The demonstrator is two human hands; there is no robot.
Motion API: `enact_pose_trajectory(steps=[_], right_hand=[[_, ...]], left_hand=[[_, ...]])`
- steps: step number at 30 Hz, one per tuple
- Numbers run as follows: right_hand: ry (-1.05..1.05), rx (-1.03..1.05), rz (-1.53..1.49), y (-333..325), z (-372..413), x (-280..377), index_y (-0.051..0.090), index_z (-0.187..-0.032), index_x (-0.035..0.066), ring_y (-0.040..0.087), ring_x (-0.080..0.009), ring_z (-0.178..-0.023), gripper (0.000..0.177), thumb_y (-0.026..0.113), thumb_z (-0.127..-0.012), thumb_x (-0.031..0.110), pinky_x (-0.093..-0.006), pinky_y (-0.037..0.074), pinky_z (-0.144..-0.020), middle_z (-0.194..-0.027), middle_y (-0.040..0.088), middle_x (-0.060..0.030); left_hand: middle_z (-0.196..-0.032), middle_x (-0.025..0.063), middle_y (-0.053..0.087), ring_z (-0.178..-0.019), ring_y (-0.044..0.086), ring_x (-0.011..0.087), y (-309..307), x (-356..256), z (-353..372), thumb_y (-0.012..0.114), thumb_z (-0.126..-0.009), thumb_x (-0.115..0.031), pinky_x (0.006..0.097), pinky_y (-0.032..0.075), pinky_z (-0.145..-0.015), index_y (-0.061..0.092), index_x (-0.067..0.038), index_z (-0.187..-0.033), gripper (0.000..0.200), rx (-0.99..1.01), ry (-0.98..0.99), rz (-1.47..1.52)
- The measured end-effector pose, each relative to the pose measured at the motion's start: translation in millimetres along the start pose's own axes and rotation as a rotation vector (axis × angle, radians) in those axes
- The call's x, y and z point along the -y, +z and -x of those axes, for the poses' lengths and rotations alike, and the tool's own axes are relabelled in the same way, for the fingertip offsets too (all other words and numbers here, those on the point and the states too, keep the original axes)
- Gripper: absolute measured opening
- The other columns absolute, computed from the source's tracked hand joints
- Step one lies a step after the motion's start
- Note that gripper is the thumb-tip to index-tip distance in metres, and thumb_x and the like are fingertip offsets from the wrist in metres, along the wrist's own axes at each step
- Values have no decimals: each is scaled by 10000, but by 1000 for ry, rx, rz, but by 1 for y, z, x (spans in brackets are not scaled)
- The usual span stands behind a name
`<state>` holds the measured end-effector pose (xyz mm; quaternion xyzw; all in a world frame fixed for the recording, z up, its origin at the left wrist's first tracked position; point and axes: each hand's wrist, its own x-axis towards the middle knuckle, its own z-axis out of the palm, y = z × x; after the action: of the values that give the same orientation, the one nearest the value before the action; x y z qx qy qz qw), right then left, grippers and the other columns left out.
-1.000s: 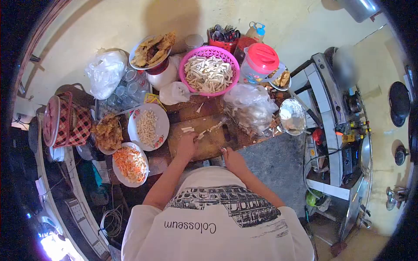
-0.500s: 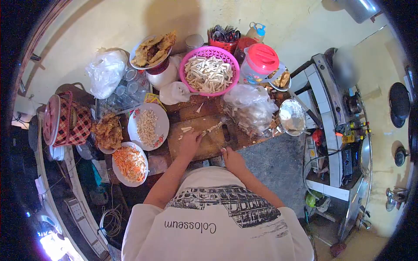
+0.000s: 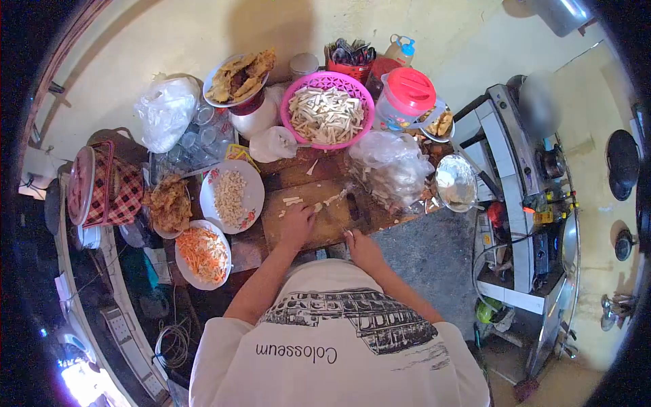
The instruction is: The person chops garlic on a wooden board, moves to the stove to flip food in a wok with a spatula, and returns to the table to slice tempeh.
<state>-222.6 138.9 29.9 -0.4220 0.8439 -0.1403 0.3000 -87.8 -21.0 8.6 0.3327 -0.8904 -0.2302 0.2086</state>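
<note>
On the wooden cutting board (image 3: 319, 234), my left hand (image 3: 297, 222) lies with its fingers bent and close together, fingertips at a small pale piece. A short row of white cut pieces (image 3: 332, 199) runs from those fingertips towards the board's handle slot. More white strips (image 3: 292, 201) lie just beyond the hand. At the board's near edge, my right hand (image 3: 365, 248) is closed, with a small whitish bit showing by its fingertips. What it grips is too small to make out. Beyond the board stands a pink basket (image 3: 370, 108) filled with white strips (image 3: 327, 115).
To the left are a plate of pale diced pieces (image 3: 231, 198), a plate of shredded orange and white vegetables (image 3: 203, 254) and fried food (image 3: 168, 205). A clear plastic bag (image 3: 390, 166) and a foil-like bowl (image 3: 456, 182) sit right. A stove (image 3: 515, 139) stands farther right.
My left hand has shifted very slightly at the row of pieces. My right hand stays at the board's near edge, almost unmoved.
</note>
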Motion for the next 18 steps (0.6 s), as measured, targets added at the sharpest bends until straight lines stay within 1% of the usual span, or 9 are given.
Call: enact_pose_trajectory(steps=[3,9,12,18], right_hand=[[1,3,-4,-1,0,1,513,-944,19,585,-445,-731,430,326,-947,406,-539,446,-645,-777,608,-260],[20,25,-29,-7,1,8,505,-950,20,580,-456,-734,422,321,-950,400,-544,445,-645,-780,604,-268],[-3,17,-35,-2,-1,4,500,-952,19,578,-462,-733,416,319,-951,394,-545,447,-648,-784,604,-269],[0,19,-22,-4,2,9,498,-949,14,580,-459,-729,411,323,-952,386,-547,448,-636,-769,603,-270]], left_hand=[[-891,117,597,-867,554,295,5,3,1,619,-752,-145,386,461,-791,653,-43,-868,158,-5,34,-27],[-880,91,599,-845,554,279,9,5,2,609,-767,-147,376,472,-760,641,-39,-820,125,23,33,-79],[-866,96,599,-840,555,280,10,7,2,609,-769,-149,379,471,-758,639,-38,-813,123,-9,71,-55],[-831,102,596,-830,556,281,5,-2,0,612,-754,-131,381,465,-759,641,-43,-808,107,-35,60,-44]])
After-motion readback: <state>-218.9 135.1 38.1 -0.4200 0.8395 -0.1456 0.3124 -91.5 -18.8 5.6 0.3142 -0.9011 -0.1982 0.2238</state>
